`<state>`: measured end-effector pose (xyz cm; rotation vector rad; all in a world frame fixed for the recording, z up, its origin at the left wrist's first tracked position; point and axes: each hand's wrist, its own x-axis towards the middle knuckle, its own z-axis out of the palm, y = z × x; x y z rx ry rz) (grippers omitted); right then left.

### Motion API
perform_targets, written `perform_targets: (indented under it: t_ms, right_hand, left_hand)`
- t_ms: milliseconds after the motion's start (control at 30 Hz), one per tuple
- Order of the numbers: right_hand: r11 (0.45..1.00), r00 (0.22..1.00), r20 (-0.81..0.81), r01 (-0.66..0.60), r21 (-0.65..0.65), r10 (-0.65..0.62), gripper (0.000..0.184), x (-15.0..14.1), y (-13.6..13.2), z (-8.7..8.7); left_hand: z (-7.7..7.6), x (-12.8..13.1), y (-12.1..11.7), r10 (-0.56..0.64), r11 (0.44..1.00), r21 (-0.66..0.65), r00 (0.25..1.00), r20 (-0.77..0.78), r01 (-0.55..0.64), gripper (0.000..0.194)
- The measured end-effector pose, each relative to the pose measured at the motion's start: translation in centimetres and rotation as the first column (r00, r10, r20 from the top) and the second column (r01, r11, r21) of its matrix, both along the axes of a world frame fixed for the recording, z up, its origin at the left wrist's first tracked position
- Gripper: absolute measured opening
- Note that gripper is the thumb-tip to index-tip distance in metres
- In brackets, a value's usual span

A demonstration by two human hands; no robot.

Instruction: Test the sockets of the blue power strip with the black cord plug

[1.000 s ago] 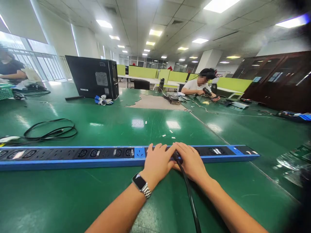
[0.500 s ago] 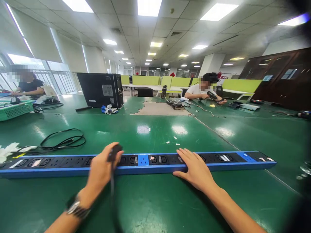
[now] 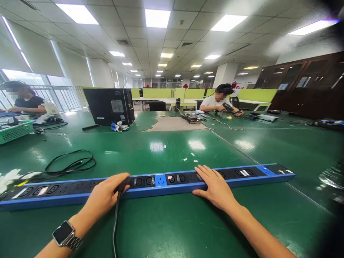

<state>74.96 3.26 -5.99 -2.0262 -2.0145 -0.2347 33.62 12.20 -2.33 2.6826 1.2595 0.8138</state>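
A long blue-and-black power strip (image 3: 178,178) lies across the green table in front of me, its sockets facing up. My left hand (image 3: 103,193) is closed round a black power plug and holds it down at the sockets left of the middle. The plug is mostly covered by my fingers, so I cannot tell whether it sits in a socket. From it a black cord (image 3: 115,225) hangs toward me. My right hand (image 3: 215,186) grips the strip right of the middle, fingers over the top and thumb along the near side.
A coiled black cable (image 3: 71,165) lies beyond the strip on the left, near white gloves (image 3: 10,181). Farther back stand a black computer case (image 3: 107,107) and a green basket (image 3: 16,132). One person works at the far right, another at the far left.
My left hand has lowered the plug onto the strip and turned palm-down. The strip's left end now sits lower in view, and my right hand keeps its hold.
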Motion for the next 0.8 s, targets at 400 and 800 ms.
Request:
perform_targets:
  t_ms: [400, 800]
  right_hand:
    - [1.0, 1.0, -0.015, -0.02, 0.021, 0.02, 0.079, 0.0, -0.1, -0.2]
    - [1.0, 1.0, -0.028, -0.009, 0.004, 0.009, 0.077, -0.5, -0.3, 0.6]
  left_hand:
    - [-0.3, 12.5, -2.0, -0.054, 0.996, -0.061, 0.988, 0.143, 0.063, 0.033]
    - [3.4, 13.1, -1.5, -0.049, 0.986, -0.164, 0.993, -0.103, 0.032, 0.022]
